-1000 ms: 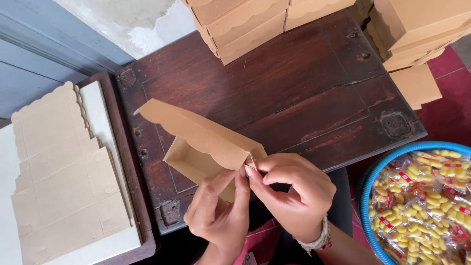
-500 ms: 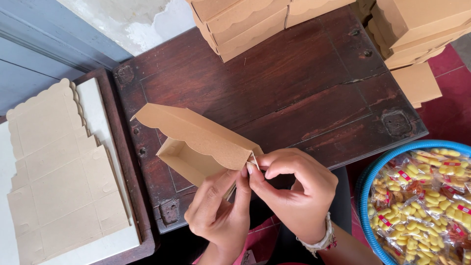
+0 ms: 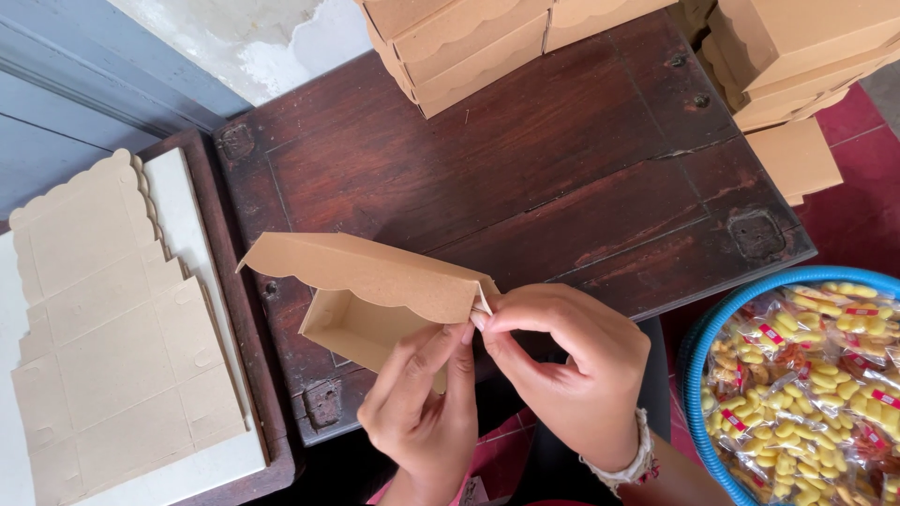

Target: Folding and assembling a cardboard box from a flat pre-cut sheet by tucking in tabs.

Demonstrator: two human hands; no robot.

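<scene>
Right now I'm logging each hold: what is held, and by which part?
Both hands, left and right, pinch the brown cardboard box at its right-hand corner, beside the scalloped lid.

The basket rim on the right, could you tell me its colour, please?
Blue, seen in the head view: basket.

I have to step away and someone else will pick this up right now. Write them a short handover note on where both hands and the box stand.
Left hand: under the brown cardboard box, fingers up against its near right corner.
Right hand: fingertips pinching the small tab at that same corner, beside the scalloped lid flap.
Box: held just above the dark wooden table, sides up, lid open.
Done: folded boxes stacked at the table's far edge.
Left, by the look of it: finishing this corner and closing the lid. Flat blanks lie stacked at left; a blue basket of snack packets sits at right.
</scene>
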